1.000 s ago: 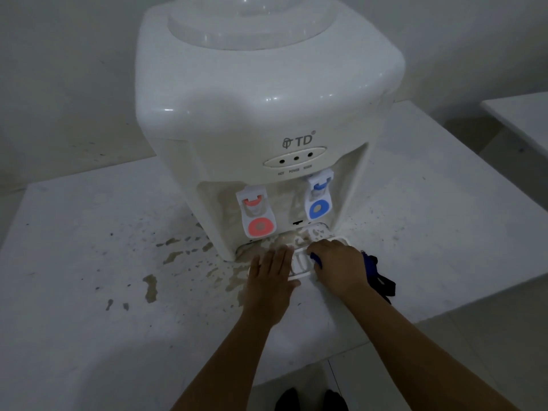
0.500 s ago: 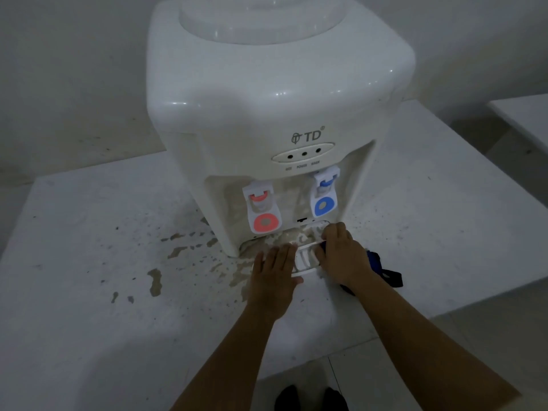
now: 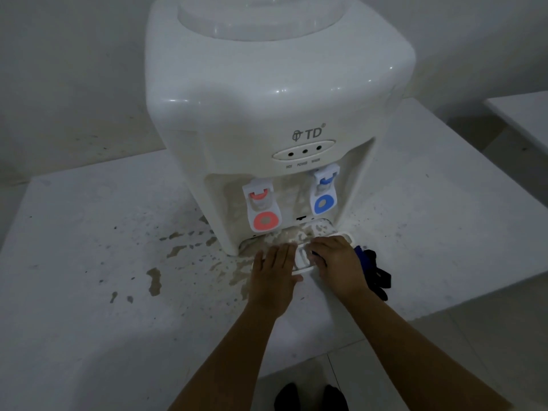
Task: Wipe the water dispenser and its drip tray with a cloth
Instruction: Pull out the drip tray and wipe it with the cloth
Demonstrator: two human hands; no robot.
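We see the drip tray at the water dispenser base, 6 o'clock | left hand flat, fingers spread on it | right hand closed on blue cloth | brown stains at 9 o'clock on the counter.

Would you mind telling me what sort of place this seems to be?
Probably a plain pantry or utility corner, though that is a guess. A white plastic tabletop water dispenser with red and blue taps stands on a stained white counter against a bare pale wall, with tiled floor below.
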